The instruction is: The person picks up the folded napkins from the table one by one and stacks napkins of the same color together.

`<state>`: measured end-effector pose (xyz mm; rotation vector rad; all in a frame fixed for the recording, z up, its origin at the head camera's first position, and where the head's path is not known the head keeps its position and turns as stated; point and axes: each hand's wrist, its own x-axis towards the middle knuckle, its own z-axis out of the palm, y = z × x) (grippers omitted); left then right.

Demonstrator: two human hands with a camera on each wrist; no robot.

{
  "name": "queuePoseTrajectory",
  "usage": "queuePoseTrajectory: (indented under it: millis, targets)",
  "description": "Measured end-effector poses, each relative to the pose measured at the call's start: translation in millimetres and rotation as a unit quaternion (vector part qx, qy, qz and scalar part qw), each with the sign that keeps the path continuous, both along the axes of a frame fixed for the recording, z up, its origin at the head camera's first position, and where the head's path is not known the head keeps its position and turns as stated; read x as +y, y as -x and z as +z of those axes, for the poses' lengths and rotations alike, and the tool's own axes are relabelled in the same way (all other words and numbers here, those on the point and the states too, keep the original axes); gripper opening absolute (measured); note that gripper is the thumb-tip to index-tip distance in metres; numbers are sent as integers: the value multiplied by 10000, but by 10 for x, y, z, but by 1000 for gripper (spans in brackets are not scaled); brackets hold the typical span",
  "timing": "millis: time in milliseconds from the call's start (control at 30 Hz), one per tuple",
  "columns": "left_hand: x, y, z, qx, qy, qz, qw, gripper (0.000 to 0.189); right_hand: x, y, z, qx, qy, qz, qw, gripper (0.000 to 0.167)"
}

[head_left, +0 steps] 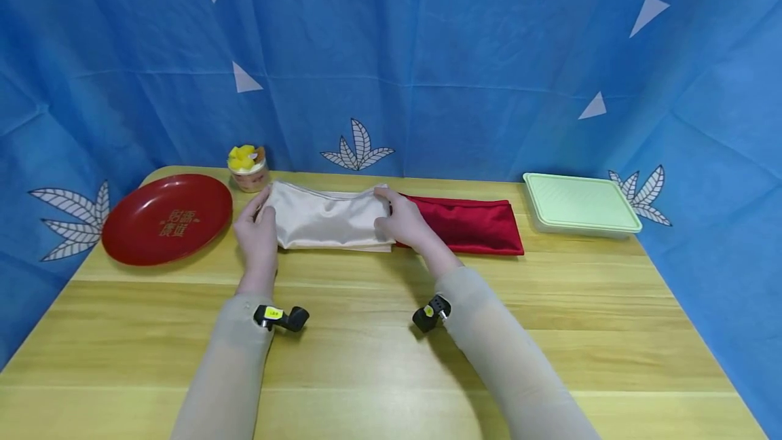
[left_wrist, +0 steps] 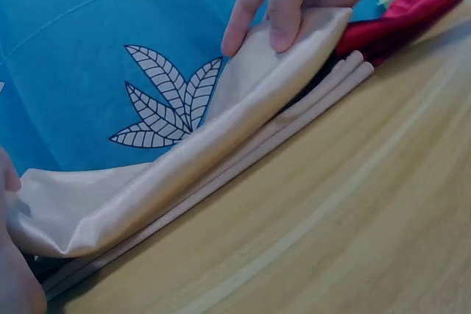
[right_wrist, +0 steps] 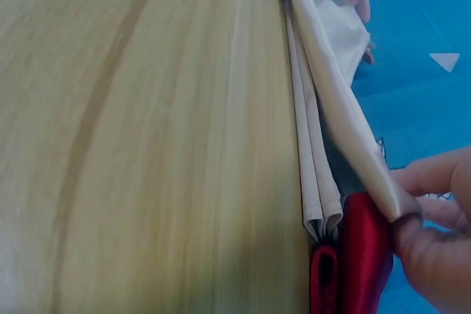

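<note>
A cream satin cloth (head_left: 326, 219) lies folded near the back of the table. My left hand (head_left: 258, 240) pinches its left end, and my right hand (head_left: 406, 219) pinches the right end. In the right wrist view, the thumb and fingers of the right hand (right_wrist: 441, 218) grip the top layer's corner. That top layer (left_wrist: 176, 174) stands raised and sags in the middle, above the lower folded layers, as the left wrist view shows. A folded red satin cloth (head_left: 473, 226) extends to the right, its left part hidden behind the right hand and the cream cloth.
A red oval plate (head_left: 146, 223) with gold characters sits at the left. Behind it stands a small cup (head_left: 249, 175) topped with a yellow flower. At the back right is a box with a pale green lid (head_left: 580, 202). A blue curtain (head_left: 452, 53) borders the wooden table (head_left: 366, 345).
</note>
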<state>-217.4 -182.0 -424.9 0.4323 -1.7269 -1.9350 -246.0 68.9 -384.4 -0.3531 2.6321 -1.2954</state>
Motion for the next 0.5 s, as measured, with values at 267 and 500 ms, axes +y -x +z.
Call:
queuePoseTrajectory:
  millis: [267,500]
  targets:
    - [-22,62,-54,-113,911,520,9944,34,-53,-27,30,836,-894,-97,9924,68]
    - [-48,18,-56,-80,1122,594,9919,36,111,-182,44,1348,-879,82,9869,60]
